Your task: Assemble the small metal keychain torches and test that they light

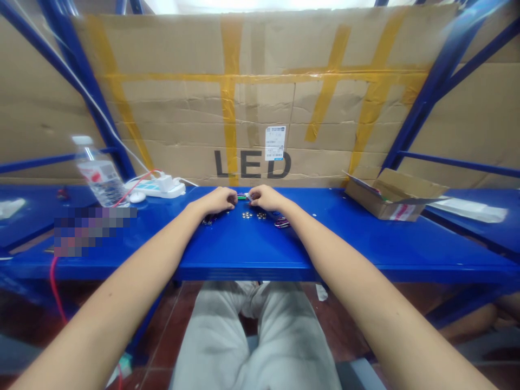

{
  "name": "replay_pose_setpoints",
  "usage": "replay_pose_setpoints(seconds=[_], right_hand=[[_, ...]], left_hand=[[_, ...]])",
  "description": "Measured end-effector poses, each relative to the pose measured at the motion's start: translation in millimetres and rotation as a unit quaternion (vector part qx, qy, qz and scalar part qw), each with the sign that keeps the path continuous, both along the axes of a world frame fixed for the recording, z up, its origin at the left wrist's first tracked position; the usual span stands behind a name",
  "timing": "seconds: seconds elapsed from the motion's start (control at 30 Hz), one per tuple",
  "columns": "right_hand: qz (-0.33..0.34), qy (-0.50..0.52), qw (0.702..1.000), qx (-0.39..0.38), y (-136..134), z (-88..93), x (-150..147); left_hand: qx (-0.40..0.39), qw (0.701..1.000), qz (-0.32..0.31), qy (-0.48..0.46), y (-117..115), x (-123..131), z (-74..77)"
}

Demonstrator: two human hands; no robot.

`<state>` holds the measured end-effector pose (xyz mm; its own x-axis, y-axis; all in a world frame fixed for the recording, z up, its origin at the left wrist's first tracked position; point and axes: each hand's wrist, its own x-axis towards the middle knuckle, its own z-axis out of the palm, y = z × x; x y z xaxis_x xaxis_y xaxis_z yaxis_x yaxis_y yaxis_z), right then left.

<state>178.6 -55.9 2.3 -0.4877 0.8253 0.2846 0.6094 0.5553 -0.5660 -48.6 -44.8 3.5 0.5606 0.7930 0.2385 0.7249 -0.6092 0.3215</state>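
Frame ctr: left hand (219, 200) & right hand (264, 197), fingers curled, pinch 1 small green item (242, 196) between them; 2 metal rings (254, 215) below; bottle (99, 173) left, carton (392, 195) right.

A single head-worn camera looks forward and down along both outstretched arms; the blue workbench (252, 254) sits close below. A cardboard wall (260, 97) faces the lens just beyond.
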Motion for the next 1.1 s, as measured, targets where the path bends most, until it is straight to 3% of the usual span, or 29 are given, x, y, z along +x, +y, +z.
replay_pose_setpoints(seconds=[0.13, 0.27, 0.37, 0.73, 0.9, 0.97, 1.1], right_hand=[[0.020, 0.010, 1.000, -0.016, -0.3, 0.0, 0.5], [-0.003, 0.020, 1.000, -0.013, 1.1, -0.5, 0.8], [-0.005, 0.044, 0.999, -0.027, 3.9, -1.6, 0.9], [0.025, 0.131, 0.985, -0.112, 2.5, -0.4, 0.7], [0.000, 0.132, 0.984, -0.118, -3.5, 4.5, 1.6], [-0.012, 0.119, 0.988, -0.102, -4.0, 5.9, 2.2], [-0.023, 0.101, 0.992, -0.069, -2.3, 5.6, 2.6]], left_hand=[[0.004, 1.000, -0.011, -0.028, -2.3, 3.9, -1.0], [0.109, 0.987, -0.036, -0.116, -10.2, 17.1, 3.9], [0.144, 0.975, -0.073, -0.156, -17.7, 29.4, 8.6], [0.135, 0.976, -0.089, -0.147, -23.2, 35.5, 9.2], [0.138, 0.984, -0.044, -0.108, -19.4, 27.9, 13.4], [0.111, 0.993, -0.015, -0.046, -17.2, 18.1, 16.9], [-0.053, 0.996, 0.026, 0.073, -13.9, -2.3, 21.9]])
